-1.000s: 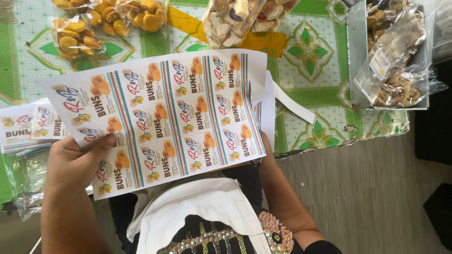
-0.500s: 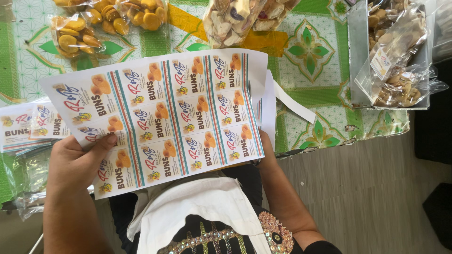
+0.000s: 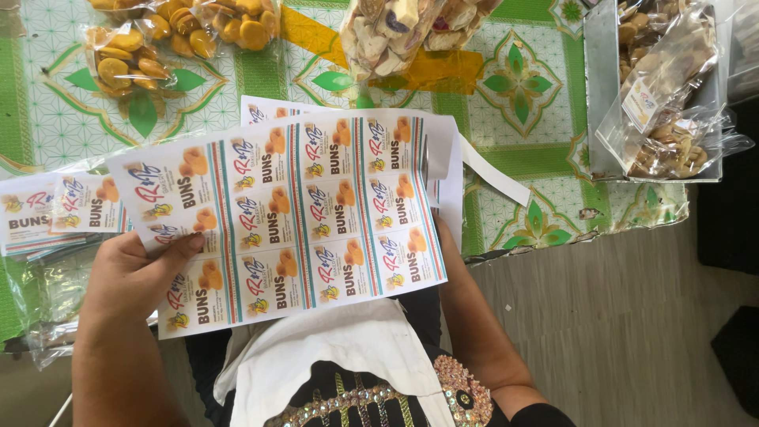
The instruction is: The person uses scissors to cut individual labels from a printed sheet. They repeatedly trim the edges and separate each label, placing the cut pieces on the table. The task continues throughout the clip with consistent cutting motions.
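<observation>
At the far left, a small stack of cut paper labels lies on the worktop, which is covered with a green and white patterned cloth. Some crumpled clear plastic bags lie just below this stack, at the worktop edge. Above them, near the top left corner, there are clear bags of round golden-yellow biscuits.

The left hand holds the large printed sheet of white labels with orange bun pictures at its lower left corner. The thumb lies flat on the front of the sheet and the other fingers are curled behind it, so this hand is closed on the paper. The sheet is held in the air over the person's lap and over the near edge of the worktop, slightly tilted. Behind its top and right edge, more white paper sheets stick out, and a loose white paper strip lies on the cloth just beside them.

Above the sheet, a clear bag of pale mixed biscuits lies on the cloth. The right hand is hidden behind the sheet; only the forearm shows below its right edge. It seems to support the paper from behind, but I cannot tell how its fingers stand.

At the far right, a grey metal tray holds clear bags of brown biscuits.
</observation>
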